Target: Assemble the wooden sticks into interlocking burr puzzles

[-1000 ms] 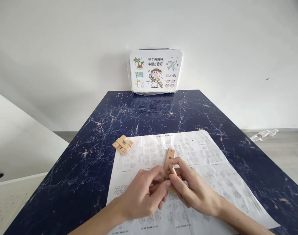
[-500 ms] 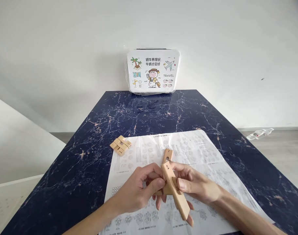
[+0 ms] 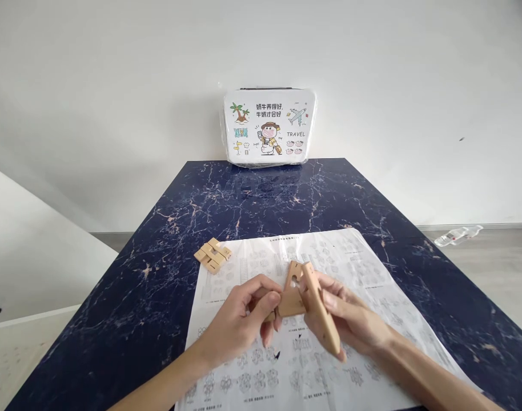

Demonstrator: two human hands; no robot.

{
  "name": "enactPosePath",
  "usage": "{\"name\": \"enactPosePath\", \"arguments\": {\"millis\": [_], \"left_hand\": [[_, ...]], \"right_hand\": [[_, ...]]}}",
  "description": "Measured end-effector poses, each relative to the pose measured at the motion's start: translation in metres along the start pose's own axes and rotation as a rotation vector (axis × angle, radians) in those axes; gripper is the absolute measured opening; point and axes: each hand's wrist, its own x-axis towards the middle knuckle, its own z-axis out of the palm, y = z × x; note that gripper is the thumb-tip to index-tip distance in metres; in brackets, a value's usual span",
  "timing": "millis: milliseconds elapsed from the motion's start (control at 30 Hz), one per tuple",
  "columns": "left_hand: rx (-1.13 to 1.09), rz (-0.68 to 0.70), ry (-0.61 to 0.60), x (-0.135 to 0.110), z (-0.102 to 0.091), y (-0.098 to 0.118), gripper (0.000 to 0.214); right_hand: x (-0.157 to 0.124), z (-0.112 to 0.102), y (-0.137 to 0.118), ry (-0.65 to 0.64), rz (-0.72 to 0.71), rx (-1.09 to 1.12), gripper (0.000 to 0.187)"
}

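Note:
Over the printed sheet point(image 3: 282, 377), my left hand point(image 3: 248, 314) pinches the near end of a notched wooden puzzle piece point(image 3: 292, 301). A rounded cut-out shows near the top of that piece. My right hand point(image 3: 350, 314) is closed on a longer wooden puzzle piece point(image 3: 320, 311), its thumb along the right edge. The longer piece is tilted, top end away from me, and partly covers the other piece. Whether the two pieces touch or interlock, I cannot tell. At the sheet's upper left corner lies a small group of wooden pieces point(image 3: 212, 255) fitted together, with marks on them.
Beneath everything is a dark blue marbled table point(image 3: 261, 211). A white cartoon-printed case point(image 3: 267, 128) in clear wrap stands at its far edge against the wall. Clear plastic packaging point(image 3: 458, 235) lies beyond the right edge, and a white panel point(image 3: 33, 337) is at the left.
My right hand has turned the longer piece more upright and edge-on, and shifted it slightly right of the other piece. More of the notched piece now shows. My left hand has moved slightly left.

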Motion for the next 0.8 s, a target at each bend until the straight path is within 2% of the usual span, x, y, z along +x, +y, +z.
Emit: {"name": "enactPosePath", "arguments": {"millis": [67,133,233,400,467,533,633,800], "left_hand": [[0.099,0.028,0.104,0.001,-0.001,0.000,0.035],[0.205,0.067,0.215,0.002,-0.001,-0.001,0.031],[0.402,0.114,0.304,0.003,-0.001,-0.005,0.031],[0.608,0.128,0.331,0.003,-0.005,-0.016,0.034],[0.641,0.130,0.339,0.004,-0.007,-0.018,0.030],[0.698,0.151,0.351,0.005,-0.009,-0.019,0.026],[0.799,0.206,0.371,0.007,-0.011,-0.018,0.024],[0.954,0.260,0.373,0.007,-0.014,-0.019,0.022]], "right_hand": [[0.002,-0.004,-0.004,0.085,-0.025,0.218,0.046],[0.004,-0.008,-0.011,0.164,-0.009,0.231,0.040],[0.007,-0.016,-0.022,0.267,0.000,0.034,0.041],[0.005,-0.037,-0.030,0.402,0.040,-0.307,0.044],[0.004,-0.046,-0.029,0.360,0.066,-0.442,0.040],[0.003,-0.053,-0.027,0.259,0.073,-0.574,0.042],[0.003,-0.055,-0.021,0.171,0.037,-0.743,0.043],[0.008,-0.045,-0.012,0.281,-0.044,-0.930,0.034]]}}
